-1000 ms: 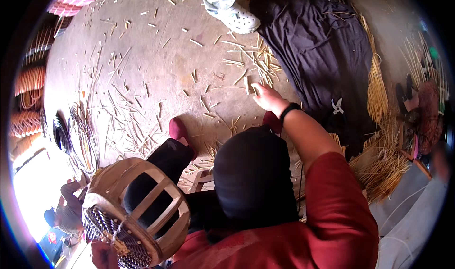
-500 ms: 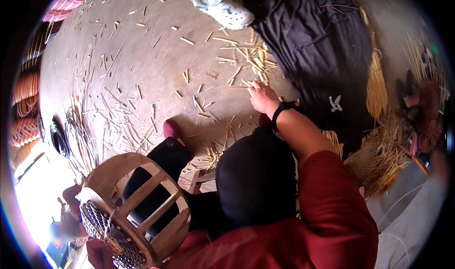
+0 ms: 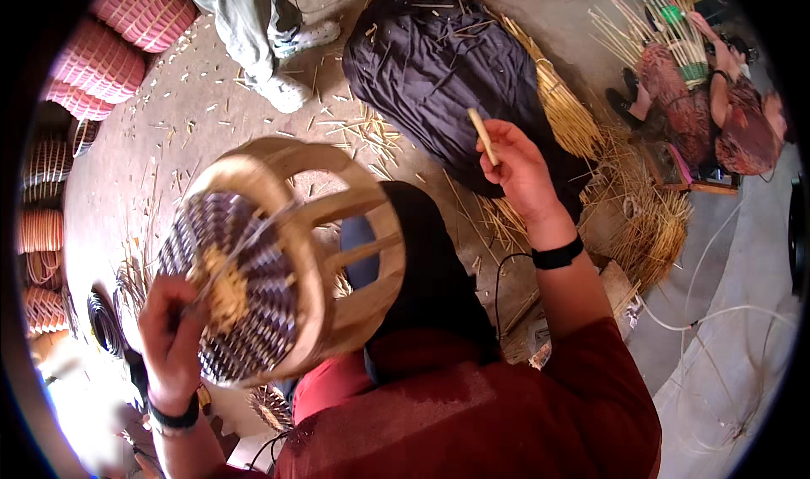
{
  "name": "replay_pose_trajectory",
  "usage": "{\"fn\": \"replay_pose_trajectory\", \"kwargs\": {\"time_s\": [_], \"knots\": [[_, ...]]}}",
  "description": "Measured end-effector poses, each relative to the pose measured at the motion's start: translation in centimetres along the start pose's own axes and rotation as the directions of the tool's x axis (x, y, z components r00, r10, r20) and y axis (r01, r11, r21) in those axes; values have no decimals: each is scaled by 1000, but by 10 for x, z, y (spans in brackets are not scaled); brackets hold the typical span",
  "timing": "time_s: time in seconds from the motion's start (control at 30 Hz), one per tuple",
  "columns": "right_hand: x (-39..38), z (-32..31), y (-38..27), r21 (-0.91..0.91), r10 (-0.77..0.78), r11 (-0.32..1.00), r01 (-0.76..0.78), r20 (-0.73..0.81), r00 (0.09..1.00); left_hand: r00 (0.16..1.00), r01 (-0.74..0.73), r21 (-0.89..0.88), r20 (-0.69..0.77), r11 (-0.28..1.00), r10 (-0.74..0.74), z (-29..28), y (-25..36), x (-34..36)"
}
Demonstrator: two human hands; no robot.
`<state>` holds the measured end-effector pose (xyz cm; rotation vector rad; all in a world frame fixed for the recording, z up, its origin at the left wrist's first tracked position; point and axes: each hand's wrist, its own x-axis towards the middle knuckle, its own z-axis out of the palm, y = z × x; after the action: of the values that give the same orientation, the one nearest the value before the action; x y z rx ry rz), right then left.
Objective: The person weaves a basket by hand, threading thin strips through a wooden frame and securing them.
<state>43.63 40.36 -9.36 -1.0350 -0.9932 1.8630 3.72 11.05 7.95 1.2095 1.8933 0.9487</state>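
Observation:
A round wooden frame with slats and cut-out openings leans over my lap, tilted. One end carries a dark-and-light woven disc with a pale patch in its middle, where a thin pale strand crosses. My left hand is closed at the left side of this weave; what its fingers grip is hidden. Raised to the right, my right hand pinches a short pale stick that points up, apart from the frame.
Red woven baskets are stacked at the far left. A dark cloth lies ahead beside a long straw bundle. Cut pieces litter the floor. One person's legs stand ahead; another person sits right, near upright sticks.
My right hand has come up from the floor with the stick. The wooden frame has risen and shifted right, and my left hand now shows at its weave. The view has swung right.

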Motion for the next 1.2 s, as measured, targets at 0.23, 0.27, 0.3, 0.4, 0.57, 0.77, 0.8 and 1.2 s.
{"fn": "replay_pose_trajectory", "kwargs": {"time_s": [0.23, 0.27, 0.3, 0.4, 0.57, 0.77, 0.8, 1.2], "knots": [[-66, 50, -82, 368, -386, 904, 217, 489, 782, 978, -174, 60, 129, 983, 166, 58, 19, 50], [-76, 67, -85, 312, -384, 917, 249, 519, 764, 977, -188, 67, 116, 980, 180, 64, 22, 54], [-88, 87, -82, 218, -386, 923, 318, 536, 751, 966, -242, 68, 113, 968, 233, 67, 9, 64], [-107, 140, -72, -178, -316, 817, 548, 658, 683, 936, -339, 14, 107, 941, 336, 79, -3, 82], [-77, 183, -45, -399, -484, 277, 874, 728, 486, 906, -390, 173, 247, 904, 343, 69, -7, 92], [-86, 190, -25, -517, -368, 29, 856, 790, 490, 908, -261, 52, 353, 964, 227, 48, 5, 97], [-88, 191, -25, -523, -344, -15, 852, 803, 486, 907, -261, 56, 356, 964, 225, 46, 6, 99], [-50, 195, -57, -586, -292, 25, 810, 770, 567, 967, -249, 208, 102, 946, 232, 66, 7, 107]]}}
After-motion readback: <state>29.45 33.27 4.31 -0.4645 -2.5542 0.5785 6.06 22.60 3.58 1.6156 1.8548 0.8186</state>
